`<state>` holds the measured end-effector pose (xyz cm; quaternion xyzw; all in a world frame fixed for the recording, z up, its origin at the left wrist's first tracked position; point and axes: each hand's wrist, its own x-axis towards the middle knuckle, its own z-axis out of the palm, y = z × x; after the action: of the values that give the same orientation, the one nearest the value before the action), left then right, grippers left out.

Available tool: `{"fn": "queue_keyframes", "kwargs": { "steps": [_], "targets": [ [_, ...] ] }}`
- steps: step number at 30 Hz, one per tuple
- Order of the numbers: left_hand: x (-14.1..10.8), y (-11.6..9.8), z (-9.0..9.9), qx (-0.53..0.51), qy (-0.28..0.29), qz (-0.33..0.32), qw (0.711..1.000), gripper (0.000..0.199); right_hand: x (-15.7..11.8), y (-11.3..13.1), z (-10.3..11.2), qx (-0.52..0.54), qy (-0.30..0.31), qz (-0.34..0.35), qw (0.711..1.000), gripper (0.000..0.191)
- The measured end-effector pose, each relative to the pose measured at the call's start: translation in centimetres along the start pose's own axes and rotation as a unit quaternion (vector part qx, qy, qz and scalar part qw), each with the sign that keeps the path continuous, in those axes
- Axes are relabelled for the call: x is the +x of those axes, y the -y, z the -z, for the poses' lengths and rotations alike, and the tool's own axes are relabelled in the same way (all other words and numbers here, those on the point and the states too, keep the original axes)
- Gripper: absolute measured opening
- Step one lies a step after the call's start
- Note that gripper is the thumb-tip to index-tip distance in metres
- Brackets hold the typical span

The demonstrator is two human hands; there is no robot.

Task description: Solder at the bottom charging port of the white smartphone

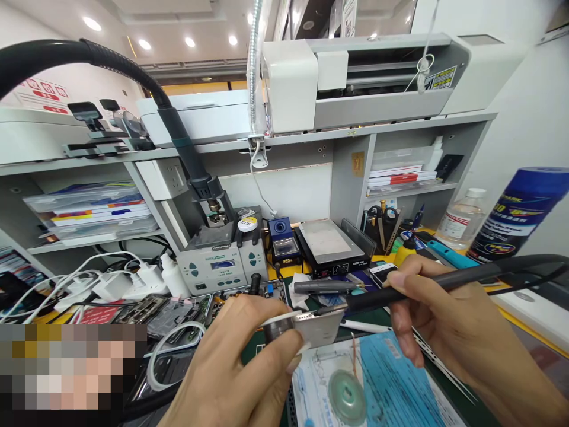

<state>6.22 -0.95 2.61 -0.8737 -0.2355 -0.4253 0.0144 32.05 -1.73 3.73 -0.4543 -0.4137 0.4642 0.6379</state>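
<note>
Held up over the bench by my left hand (pixel 242 362) is a flat silver-grey device (pixel 323 328) with small holes along its upper edge. A dark round part sits at its left end, partly behind my fingers, so its exact kind is unclear. My right hand (pixel 438 314) grips a soldering iron (pixel 377 299) by its black handle, like a pen. The iron's thin tip reaches left to the device's top edge and seems to touch it. Below lies a blue and white work mat (pixel 400 379) bearing a round greenish disc (pixel 347 396).
A rework station (pixel 224 267), a small blue soldering unit (pixel 284 242) and a hot plate (pixel 331 243) stand behind. Phone boards and cables clutter the left. At right are a blue spray can (pixel 518 213) and a clear bottle (pixel 462 219). A black hose (pixel 124 62) arches overhead.
</note>
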Motion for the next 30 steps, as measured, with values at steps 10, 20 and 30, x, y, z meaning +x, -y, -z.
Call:
{"fn": "queue_keyframes", "kwargs": {
  "steps": [10, 20, 30],
  "targets": [
    [0.2, -0.1, 0.1, 0.004, 0.001, 0.012, 1.0, 0.033, -0.5, 0.8, -0.7, 0.006, -0.023, -0.012, 1.0, 0.035],
    [0.1, -0.1, 0.2, -0.005, -0.005, 0.011, 1.0, 0.036, -0.7, 0.8, -0.8, 0.0, -0.027, -0.012, 1.0, 0.038],
    [0.1, -0.2, 0.3, 0.005, -0.019, 0.011, 1.0, 0.035, 0.2, 0.0, 1.8, -0.001, 0.064, -0.003, 0.998, 0.02]
  ]
}}
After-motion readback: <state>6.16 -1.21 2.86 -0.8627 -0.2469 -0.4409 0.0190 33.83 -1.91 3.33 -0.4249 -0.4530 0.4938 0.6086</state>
